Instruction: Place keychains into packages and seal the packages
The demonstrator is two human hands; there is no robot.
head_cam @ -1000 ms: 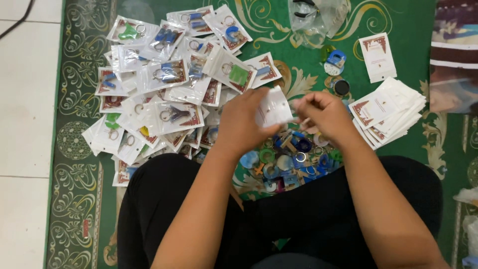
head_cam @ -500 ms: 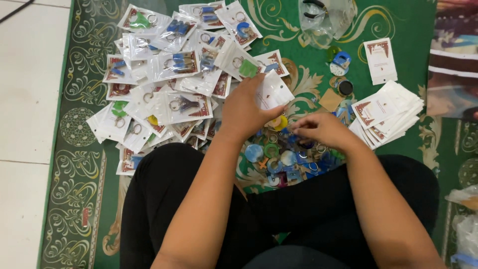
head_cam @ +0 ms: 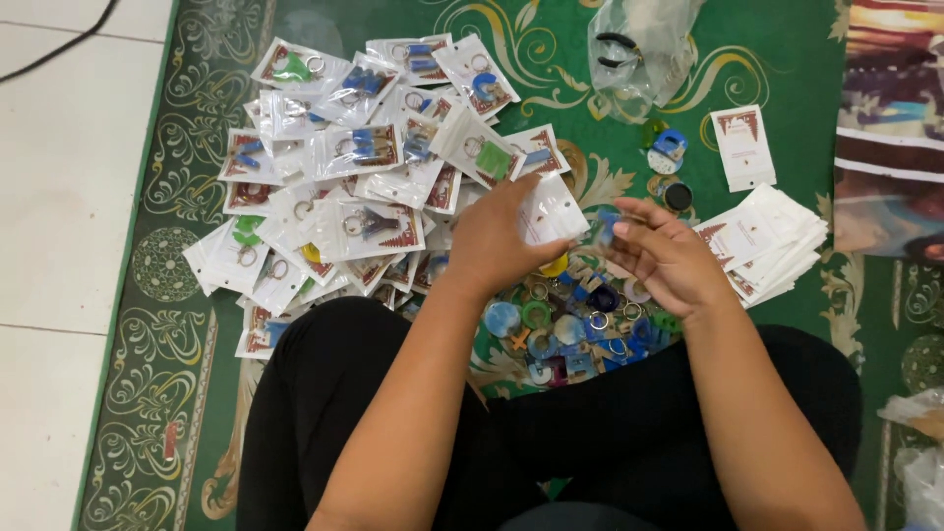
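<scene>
My left hand [head_cam: 497, 241] grips a small clear-and-white packet [head_cam: 551, 208] above the green carpet. My right hand [head_cam: 664, 258] is just to its right, pinching a small bluish keychain [head_cam: 608, 222] close to the packet's edge. Below both hands lies a heap of loose coloured keychains [head_cam: 575, 329] with metal rings, in front of my black-clad legs. To the left spreads a big pile of filled packets [head_cam: 354, 187], each showing a keychain on a printed card.
A stack of flat white packets [head_cam: 772, 241] lies at the right, one single packet [head_cam: 742, 147] above it. A clear plastic bag [head_cam: 639, 49] sits at the top, a few loose keychains [head_cam: 669, 162] below it. White floor tiles [head_cam: 59, 197] border the carpet at left.
My right hand went down to the loose heap and has come back up with a small bluish keychain beside the packet. My left hand has kept hold of the packet.
</scene>
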